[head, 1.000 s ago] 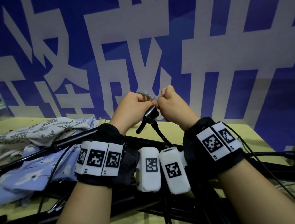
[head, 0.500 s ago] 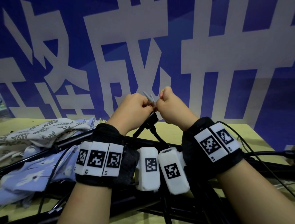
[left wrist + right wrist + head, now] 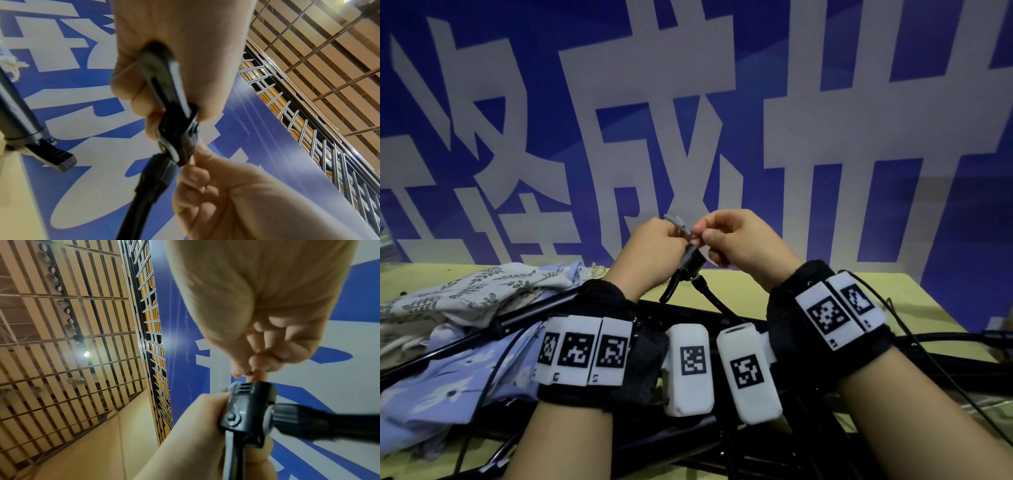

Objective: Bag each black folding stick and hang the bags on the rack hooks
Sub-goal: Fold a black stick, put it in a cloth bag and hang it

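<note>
My left hand (image 3: 676, 241) grips the black head (image 3: 692, 262) of a black folding stick held up over the table, fingers curled round it. A lever (image 3: 669, 291) and a black hose-like section (image 3: 714, 301) hang from the head. My right hand (image 3: 702, 234) pinches a small piece at the head's top end, beside a grey tip (image 3: 675, 220). In the left wrist view my left hand (image 3: 164, 53) wraps the lever (image 3: 162, 81). The right wrist view has my right hand (image 3: 251, 370) pinching just above the head (image 3: 246, 410).
Floral cloth bags (image 3: 465, 294) lie heaped at the left of the yellow table (image 3: 893, 291). Black rods (image 3: 517, 320) and cables cross the table under my wrists. A blue banner wall stands behind. A metal rack with pegs (image 3: 287, 113) runs above it.
Both hands rose a little with the stick's head, then came back down. My right hand has loosened from a fist into a fingertip pinch at the head's top.
</note>
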`<state>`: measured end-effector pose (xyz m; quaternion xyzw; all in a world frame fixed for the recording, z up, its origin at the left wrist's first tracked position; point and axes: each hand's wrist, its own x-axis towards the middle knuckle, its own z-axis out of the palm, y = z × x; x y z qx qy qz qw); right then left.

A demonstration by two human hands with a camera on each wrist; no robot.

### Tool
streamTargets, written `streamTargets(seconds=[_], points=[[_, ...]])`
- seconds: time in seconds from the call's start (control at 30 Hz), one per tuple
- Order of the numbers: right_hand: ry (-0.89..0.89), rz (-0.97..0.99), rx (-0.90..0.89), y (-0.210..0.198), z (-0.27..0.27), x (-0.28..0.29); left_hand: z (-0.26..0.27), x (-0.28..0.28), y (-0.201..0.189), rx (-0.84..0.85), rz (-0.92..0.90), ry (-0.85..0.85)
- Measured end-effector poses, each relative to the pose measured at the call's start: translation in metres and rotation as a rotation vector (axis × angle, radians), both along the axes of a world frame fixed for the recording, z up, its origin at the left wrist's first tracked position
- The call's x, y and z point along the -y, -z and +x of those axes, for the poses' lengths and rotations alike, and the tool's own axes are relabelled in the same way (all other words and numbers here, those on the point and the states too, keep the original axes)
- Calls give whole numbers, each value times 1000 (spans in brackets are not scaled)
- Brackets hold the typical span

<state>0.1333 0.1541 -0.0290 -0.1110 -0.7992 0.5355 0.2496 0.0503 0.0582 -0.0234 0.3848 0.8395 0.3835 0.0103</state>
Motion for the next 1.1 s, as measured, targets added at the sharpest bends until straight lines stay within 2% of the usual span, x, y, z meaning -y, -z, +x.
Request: streamTargets(seconds=[0.27, 0.53, 0.77, 0.97, 1.1], points=[[100, 160, 4, 3, 0, -5, -3, -1, 4, 14, 2, 24], [88, 127, -13, 5, -3, -6, -4, 1, 5, 13, -54, 26], [176, 140, -89, 10, -8, -13, -1, -6, 4, 19, -43, 48], [191, 167, -79, 5, -7, -11, -5, -5, 5, 48, 43, 37], [158, 83, -50, -7, 6, -10, -9, -4, 4, 62, 61, 0]])
